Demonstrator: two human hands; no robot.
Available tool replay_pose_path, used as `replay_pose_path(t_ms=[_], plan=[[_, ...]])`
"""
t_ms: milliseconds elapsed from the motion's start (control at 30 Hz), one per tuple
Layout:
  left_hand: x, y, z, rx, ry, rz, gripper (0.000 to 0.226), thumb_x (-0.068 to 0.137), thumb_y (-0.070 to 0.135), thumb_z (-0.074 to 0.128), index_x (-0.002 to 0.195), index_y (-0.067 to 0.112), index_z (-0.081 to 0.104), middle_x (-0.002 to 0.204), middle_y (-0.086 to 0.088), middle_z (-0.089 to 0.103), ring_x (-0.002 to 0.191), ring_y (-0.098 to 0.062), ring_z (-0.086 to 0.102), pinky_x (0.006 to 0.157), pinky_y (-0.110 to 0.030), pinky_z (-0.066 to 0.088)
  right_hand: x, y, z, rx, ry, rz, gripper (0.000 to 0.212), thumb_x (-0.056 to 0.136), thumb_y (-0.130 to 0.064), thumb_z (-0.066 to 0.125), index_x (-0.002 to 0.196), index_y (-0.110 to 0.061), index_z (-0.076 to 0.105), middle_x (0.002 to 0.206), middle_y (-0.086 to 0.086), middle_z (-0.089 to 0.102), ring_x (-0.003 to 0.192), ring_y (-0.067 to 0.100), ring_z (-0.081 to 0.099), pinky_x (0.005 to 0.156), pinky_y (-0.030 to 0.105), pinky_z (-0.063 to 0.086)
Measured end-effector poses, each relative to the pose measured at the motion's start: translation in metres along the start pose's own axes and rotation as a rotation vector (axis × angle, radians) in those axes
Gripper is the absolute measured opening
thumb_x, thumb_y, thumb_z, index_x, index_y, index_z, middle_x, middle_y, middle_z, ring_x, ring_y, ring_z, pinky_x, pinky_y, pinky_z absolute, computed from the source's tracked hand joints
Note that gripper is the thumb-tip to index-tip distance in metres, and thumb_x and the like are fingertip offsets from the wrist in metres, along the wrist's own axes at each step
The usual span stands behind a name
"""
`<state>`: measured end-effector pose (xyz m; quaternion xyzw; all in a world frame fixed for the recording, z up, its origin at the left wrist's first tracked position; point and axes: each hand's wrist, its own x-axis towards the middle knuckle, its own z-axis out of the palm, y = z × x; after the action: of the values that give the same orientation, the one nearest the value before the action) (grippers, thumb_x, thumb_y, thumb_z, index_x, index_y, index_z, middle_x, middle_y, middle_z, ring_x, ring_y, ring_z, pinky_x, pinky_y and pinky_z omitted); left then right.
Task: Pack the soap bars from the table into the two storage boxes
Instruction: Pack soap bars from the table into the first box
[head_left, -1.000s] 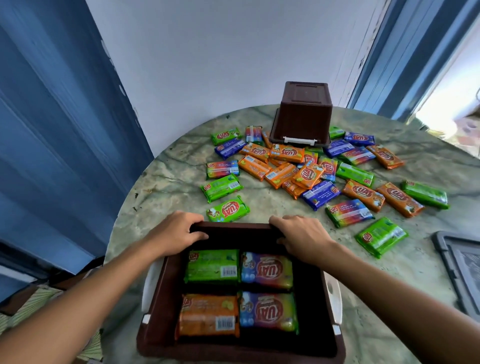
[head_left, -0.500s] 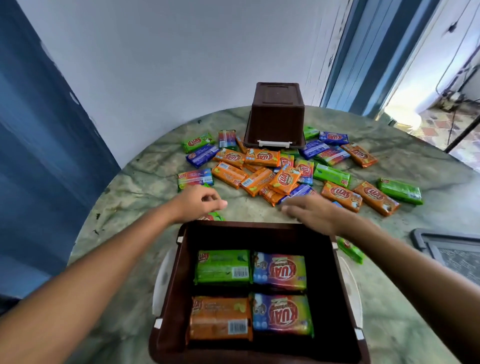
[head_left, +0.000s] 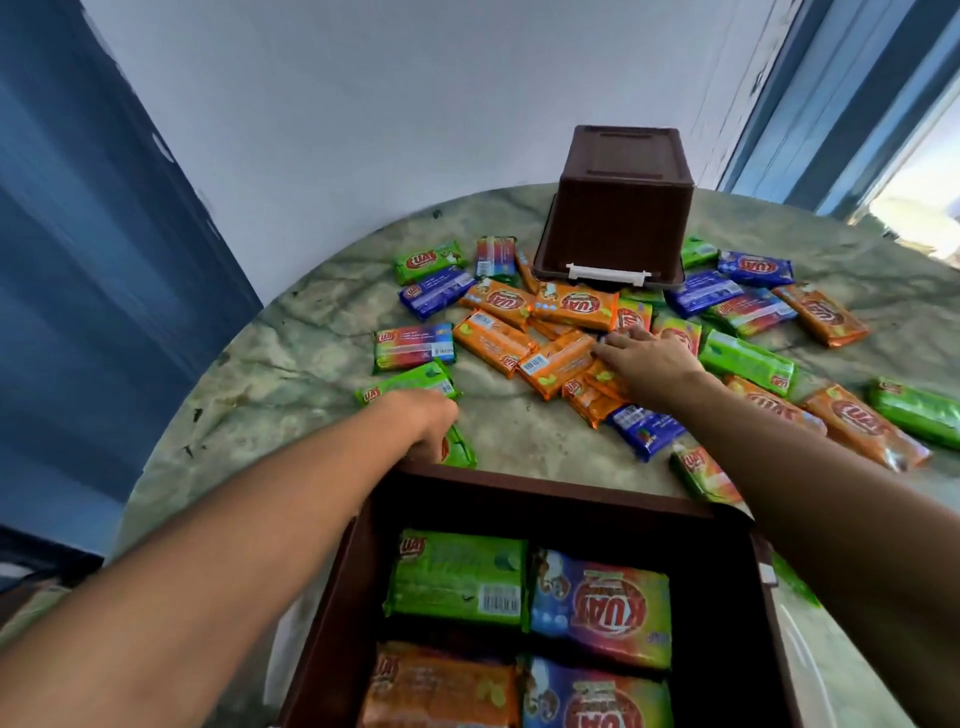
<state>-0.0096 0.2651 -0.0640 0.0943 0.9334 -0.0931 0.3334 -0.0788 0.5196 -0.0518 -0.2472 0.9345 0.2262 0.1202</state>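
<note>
Two bare hands reach over a round marble table (head_left: 291, 364) strewn with wrapped soap bars.

A brown storage box (head_left: 727, 597) sits nearest the viewer, open, with four bars lying flat inside; its lower edge is cut off. A second brown box (head_left: 621, 208) stands upside down at the far side, bars crowded against its rim. The loose soap pile (head_left: 561, 358) of orange, green, blue and rainbow wrappers lies between the boxes. The right hand (head_left: 649, 364) stretches out, fingers fairly straight, resting on the orange bars without grasping any. The left hand (head_left: 423, 421) curls downward over a green bar (head_left: 457, 449) just beyond the near box; its fingers are hidden, so its grip cannot be told.
</note>
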Motion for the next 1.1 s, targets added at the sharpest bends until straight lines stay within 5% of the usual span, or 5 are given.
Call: replay_pose_path(t_ms=[200,400,667,900,1100], plan=[[-0.031,-0.013,-0.019,-0.286,0.227,0.087,0.088,0.062,0.040,0.085,0.134,0.014,0.043,0.135,-0.009,0.052,0.117,-0.024,0.052,0.092,-0.031,0.045,-0.030,0.011,-0.029,0.031,0.174,0.047,0.077,0.075,-0.057,0.067,0.136,-0.017,0.042,0.129,0.007,0.051,0.115,0.024,0.051,0.084,0.036,0.048],[-0.130,0.001,-0.060,-0.354,0.492,0.268,0.089,0.059,0.035,0.086,0.137,0.022,0.045,0.121,0.002,0.055,0.097,-0.007,0.048,0.081,-0.020,0.039,-0.140,-0.022,-0.077,0.295,0.502,-0.002,0.086,0.063,-0.066,0.050,0.129,-0.010,0.051,0.107,0.010,0.060,0.092,0.033,0.060,0.061,0.027,0.030],[-0.184,0.049,0.038,-0.156,0.256,0.362,0.080,0.054,0.051,0.079,0.125,0.028,0.050,0.116,0.004,0.060,0.107,-0.016,0.057,0.087,-0.030,0.048,-0.242,-0.111,-0.041,0.297,-0.005,-0.207,0.061,0.065,-0.058,0.062,0.110,-0.018,0.054,0.109,0.004,0.062,0.100,0.029,0.061,0.073,0.034,0.046],[-0.182,0.060,0.066,-0.132,0.244,0.392,0.072,0.059,0.059,0.078,0.119,0.025,0.057,0.113,0.004,0.061,0.107,-0.017,0.056,0.086,-0.032,0.047,-0.246,-0.136,-0.013,0.335,-0.001,-0.193,0.073,0.072,-0.059,0.066,0.127,-0.015,0.049,0.127,0.008,0.049,0.117,0.030,0.049,0.080,0.039,0.047],[-0.181,0.075,0.084,0.063,0.452,0.374,0.091,0.070,0.066,0.061,0.144,0.022,0.032,0.136,-0.006,0.039,0.124,-0.026,0.038,0.101,-0.045,0.039,-0.246,-0.133,-0.007,0.370,0.064,-0.150,0.074,0.077,-0.056,0.057,0.138,-0.019,0.038,0.136,0.007,0.038,0.125,0.029,0.039,0.093,0.040,0.044]])
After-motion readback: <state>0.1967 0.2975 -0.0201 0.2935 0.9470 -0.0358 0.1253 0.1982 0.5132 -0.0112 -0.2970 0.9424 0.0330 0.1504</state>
